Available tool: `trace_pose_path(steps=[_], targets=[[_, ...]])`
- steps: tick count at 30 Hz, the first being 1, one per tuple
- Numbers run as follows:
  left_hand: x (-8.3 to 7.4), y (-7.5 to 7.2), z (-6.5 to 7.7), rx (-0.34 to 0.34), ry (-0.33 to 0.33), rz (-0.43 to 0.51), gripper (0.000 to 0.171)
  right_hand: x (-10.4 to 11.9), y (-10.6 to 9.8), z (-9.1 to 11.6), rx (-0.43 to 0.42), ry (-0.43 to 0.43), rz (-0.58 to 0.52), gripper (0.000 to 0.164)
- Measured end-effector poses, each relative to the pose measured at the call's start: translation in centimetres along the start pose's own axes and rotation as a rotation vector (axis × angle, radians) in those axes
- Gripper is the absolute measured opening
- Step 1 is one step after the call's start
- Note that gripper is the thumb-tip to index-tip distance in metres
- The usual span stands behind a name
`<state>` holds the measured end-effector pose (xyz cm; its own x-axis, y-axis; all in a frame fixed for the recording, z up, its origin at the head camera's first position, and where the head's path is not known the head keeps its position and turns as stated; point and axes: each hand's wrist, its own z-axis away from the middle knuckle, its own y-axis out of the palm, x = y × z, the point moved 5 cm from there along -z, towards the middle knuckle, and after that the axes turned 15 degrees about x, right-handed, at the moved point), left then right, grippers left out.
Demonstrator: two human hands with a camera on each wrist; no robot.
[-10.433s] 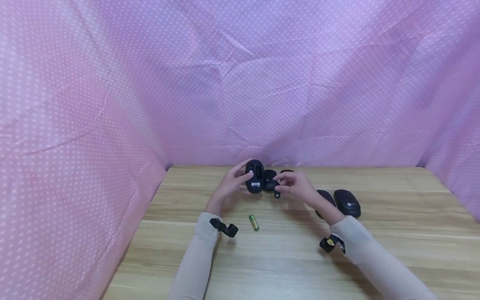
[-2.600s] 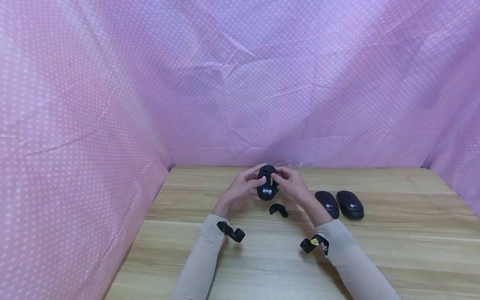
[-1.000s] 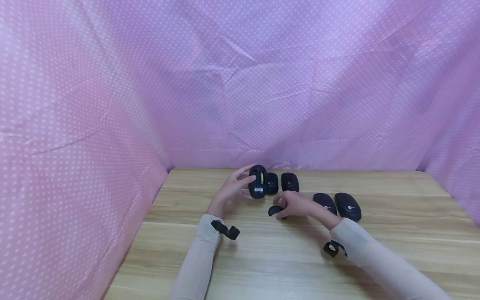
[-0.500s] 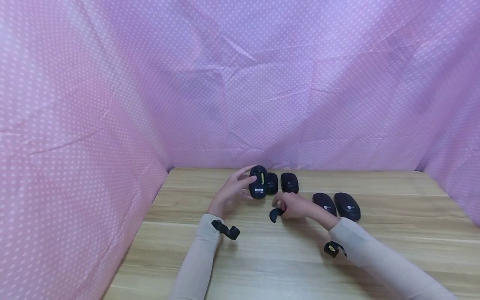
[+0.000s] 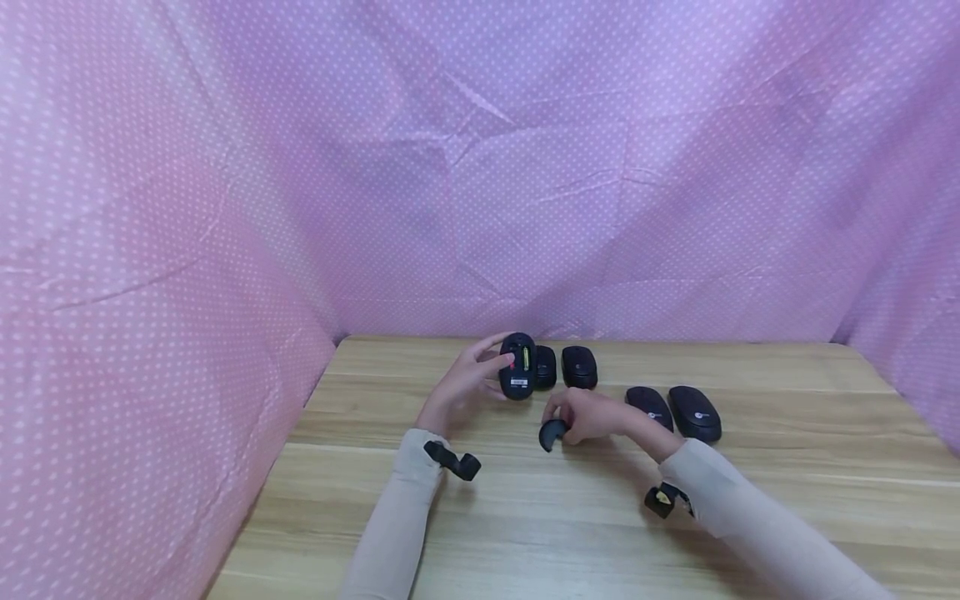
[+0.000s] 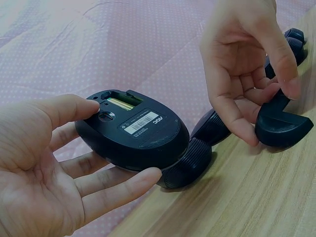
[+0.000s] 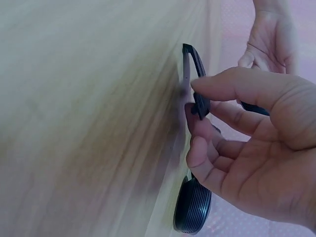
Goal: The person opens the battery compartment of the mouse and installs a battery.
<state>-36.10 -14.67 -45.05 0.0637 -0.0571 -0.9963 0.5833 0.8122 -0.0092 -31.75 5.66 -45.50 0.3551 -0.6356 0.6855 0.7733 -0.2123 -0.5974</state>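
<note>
My left hand [image 5: 467, 379] grips a black computer mouse [image 6: 158, 140] by its sides, underside facing up, with the thumb on the bottom near the sensor. The battery compartment is uncovered, and a green-yellow battery [image 6: 120, 103] lies in it. A white barcode label [image 6: 140, 123] shows below. My right hand [image 5: 592, 412] pinches a curved black battery cover [image 6: 284, 129] between thumb and fingers, low over the table and right of the held mouse. In the right wrist view the cover [image 7: 200, 74] appears edge-on, and part of it is hidden by the fingers.
Two black mice, one [image 5: 545, 367] behind the held mouse and one [image 5: 580, 367] beside it, stand near the table's back edge. Another pair, a mouse [image 5: 649, 407] and its neighbour [image 5: 695, 413], stands by my right forearm. Pink dotted cloth [image 5: 480, 208] hangs behind the wooden table [image 5: 525, 525].
The battery, earlier on the table, is now in the mouse. My right hand left the mouse, took the cover from the table and turned it. The left hand has barely moved in the last second.
</note>
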Motion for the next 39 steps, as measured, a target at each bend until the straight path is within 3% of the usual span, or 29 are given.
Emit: trace_pose_path(steps=[8, 14, 17, 27, 39], targets=[[0.0, -0.1, 0.0, 0.003, 0.002, -0.004, 0.049, 0.7, -0.3, 0.0, 0.046, -0.074, -0.038, 0.020], [-0.1, -0.1, 0.1, 0.019, 0.008, 0.000, 0.049, 1.6, -1.6, 0.0, -0.002, -0.190, -0.123, 0.013], [-0.1, -0.1, 0.2, 0.024, 0.004, 0.003, 0.049, 1.8, -2.6, 0.0, -0.087, -0.240, -0.208, 0.014], [-0.5, 0.7, -0.4, 0.077, 0.024, 0.004, 0.050, 2.0, -5.6, 0.3, -0.490, -0.243, -0.415, 0.021], [-0.8, 1.3, -1.1, 0.123, 0.014, -0.007, 0.054, 1.8, -6.3, 0.5, -0.706, -0.241, -0.443, 0.025]])
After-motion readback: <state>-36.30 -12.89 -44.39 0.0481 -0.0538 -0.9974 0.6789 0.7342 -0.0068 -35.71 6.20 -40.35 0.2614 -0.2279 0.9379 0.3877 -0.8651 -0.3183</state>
